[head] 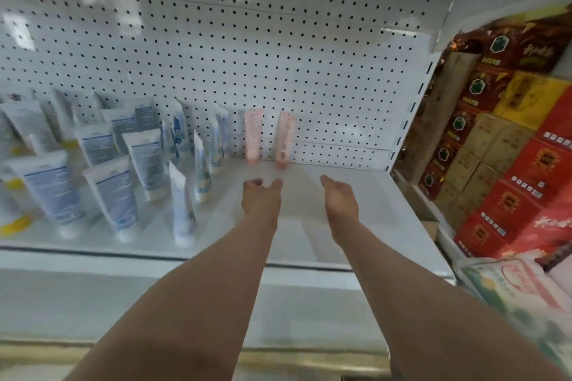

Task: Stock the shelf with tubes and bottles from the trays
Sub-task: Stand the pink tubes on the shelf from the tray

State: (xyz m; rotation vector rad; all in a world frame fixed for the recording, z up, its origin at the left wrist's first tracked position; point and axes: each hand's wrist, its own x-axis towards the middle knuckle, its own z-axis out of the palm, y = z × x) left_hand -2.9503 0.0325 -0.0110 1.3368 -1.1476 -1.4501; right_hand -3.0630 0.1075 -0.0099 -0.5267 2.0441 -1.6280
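Two pink tubes stand cap-down against the pegboard at the back of the white shelf (356,195), the left pink tube (253,136) and the right pink tube (285,140). Both my hands reach over the shelf just in front of them and hold nothing. My left hand (260,198) has loosely curled fingers, a little short of the left pink tube. Relaxed, straight fingers show on my right hand (340,198), which hovers to the right of the right pink tube. Several white and blue tubes (114,195) fill the shelf's left half. No trays are in view.
A white pegboard back wall (278,40) rises behind the shelf. Stacked red, yellow and brown cartons (507,170) stand to the right past the shelf's upright. Plastic-wrapped packs (520,288) lie at the lower right. A lower shelf edge (185,312) runs beneath my forearms.
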